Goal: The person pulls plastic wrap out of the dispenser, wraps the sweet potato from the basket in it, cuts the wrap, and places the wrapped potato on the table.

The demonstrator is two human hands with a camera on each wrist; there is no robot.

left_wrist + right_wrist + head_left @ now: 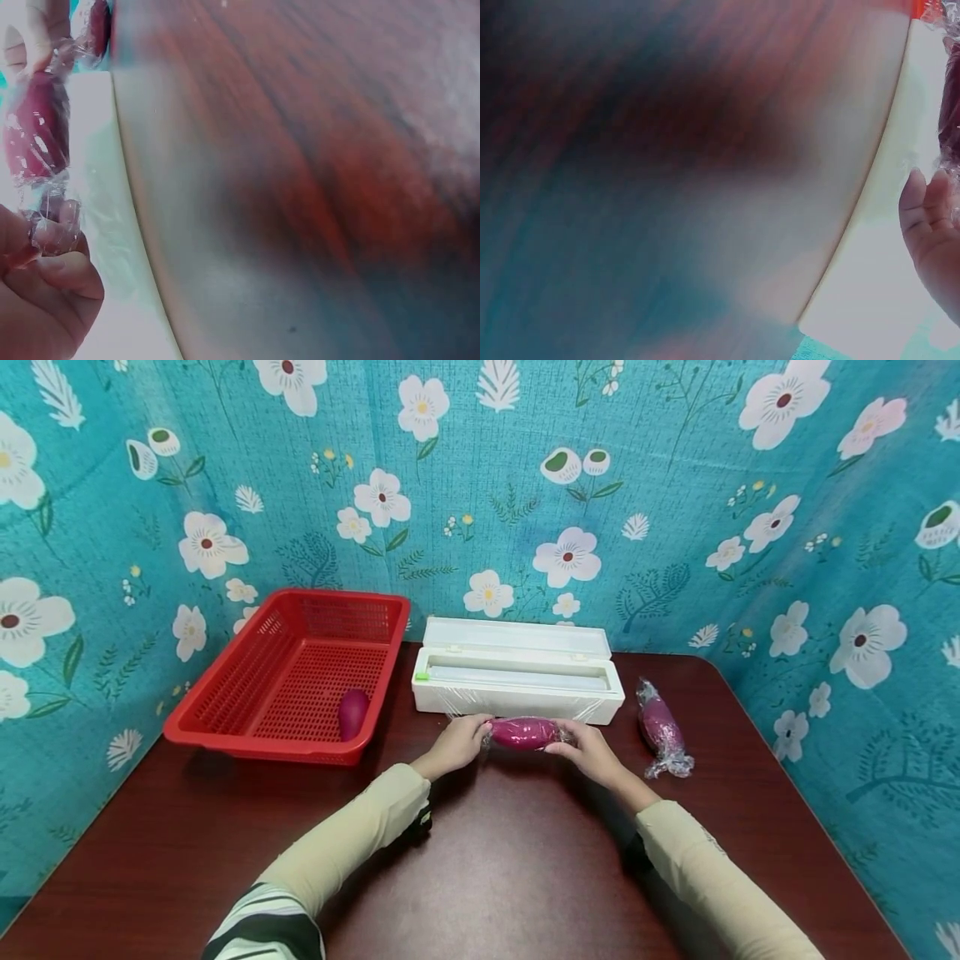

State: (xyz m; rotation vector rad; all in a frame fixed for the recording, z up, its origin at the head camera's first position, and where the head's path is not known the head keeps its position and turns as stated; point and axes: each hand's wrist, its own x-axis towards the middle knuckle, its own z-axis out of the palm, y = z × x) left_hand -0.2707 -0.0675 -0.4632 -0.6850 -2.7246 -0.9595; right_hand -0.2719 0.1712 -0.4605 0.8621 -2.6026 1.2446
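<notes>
A purple-red, elongated vegetable (pixel 524 733), which looks like a sweet potato, is wrapped in clear plastic film and held level above the table, just in front of a white cling film box. My left hand (pixel 459 745) pinches the twisted film at its left end. At the other end, my right hand (pixel 592 752) grips the film between thumb and fingers. The left wrist view shows the wrapped sweet potato (pixel 39 131) stretched between the left hand (pixel 45 289) and the right fingers. Only part of the right hand (pixel 934 225) appears in the right wrist view.
The cling film box (pixel 517 700) stands with its lid (pixel 517 635) raised at the back. A second wrapped sweet potato (pixel 662 727) lies right of it. In the red basket (pixel 262 745) at left lies an unwrapped one (pixel 352 714). A flowered curtain (pixel 480 510) hangs behind the table.
</notes>
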